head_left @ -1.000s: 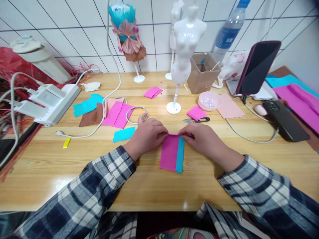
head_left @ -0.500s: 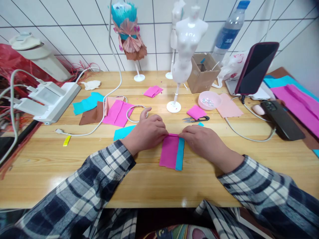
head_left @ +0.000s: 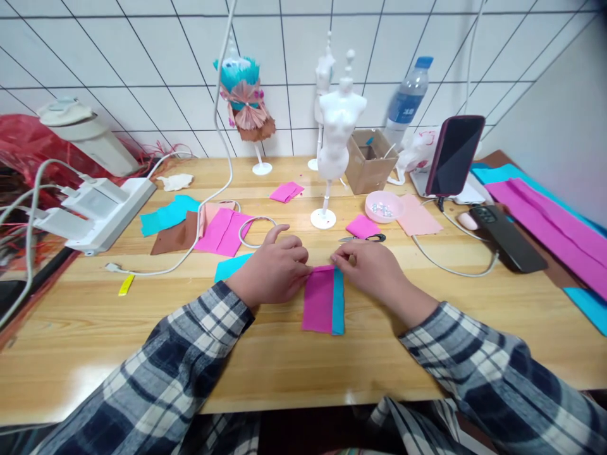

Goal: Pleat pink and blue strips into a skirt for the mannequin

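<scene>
A magenta sheet of crepe paper [head_left: 318, 304] lies on the table between my hands, with a blue strip [head_left: 338, 309] along its right side and a narrow fold along its top edge. At its top left corner, my left hand [head_left: 274, 270] is closed, fingertips pressed on the fold and one finger raised. My right hand [head_left: 372, 266] is pinched at the top right corner, its fingertips at the end of the fold and partly hiding it. Beyond the right hand lie black thread snips [head_left: 377, 237], partly under a small folded pink piece [head_left: 361, 226].
White mini dress forms stand at the back, one dressed in paper [head_left: 249, 101]; the nearest bare form [head_left: 336, 139] is in the middle. Right are a pink bowl [head_left: 385, 207], cardboard box [head_left: 372, 167] and phones [head_left: 455, 158]. Left are paper pieces [head_left: 222, 230], a cable and a power strip [head_left: 111, 215].
The camera view has tilted upward and shifted right. My right fingertips have opened slightly and eased along the top fold; the left hand stays at its corner.
</scene>
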### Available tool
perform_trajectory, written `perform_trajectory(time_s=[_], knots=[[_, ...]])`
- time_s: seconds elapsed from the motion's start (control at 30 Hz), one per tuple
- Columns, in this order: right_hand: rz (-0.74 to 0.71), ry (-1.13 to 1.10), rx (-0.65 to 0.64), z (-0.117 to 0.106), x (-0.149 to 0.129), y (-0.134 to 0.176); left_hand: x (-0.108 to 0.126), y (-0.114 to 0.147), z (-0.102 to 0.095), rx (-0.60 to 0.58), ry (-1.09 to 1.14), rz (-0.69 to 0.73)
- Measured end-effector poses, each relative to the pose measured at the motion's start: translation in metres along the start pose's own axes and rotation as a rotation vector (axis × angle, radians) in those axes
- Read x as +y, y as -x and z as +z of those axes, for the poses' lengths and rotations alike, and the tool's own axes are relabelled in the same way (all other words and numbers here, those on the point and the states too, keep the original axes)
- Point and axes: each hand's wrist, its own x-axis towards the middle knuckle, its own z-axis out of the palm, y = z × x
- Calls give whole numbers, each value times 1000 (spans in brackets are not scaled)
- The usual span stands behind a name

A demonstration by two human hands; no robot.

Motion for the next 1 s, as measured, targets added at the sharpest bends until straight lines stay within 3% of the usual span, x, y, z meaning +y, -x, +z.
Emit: perform_trajectory(time_s=[0.23, 0.43, 1.0], knots=[[121, -96, -129, -1, 2, -6, 1, 1, 0, 12, -7, -6], [91, -114, -78, -1, 4, -5, 1, 1, 0, 19, -4, 1], [64, -85, -122, 2, 3, -4, 2, 1, 0, 26, 4, 0]])
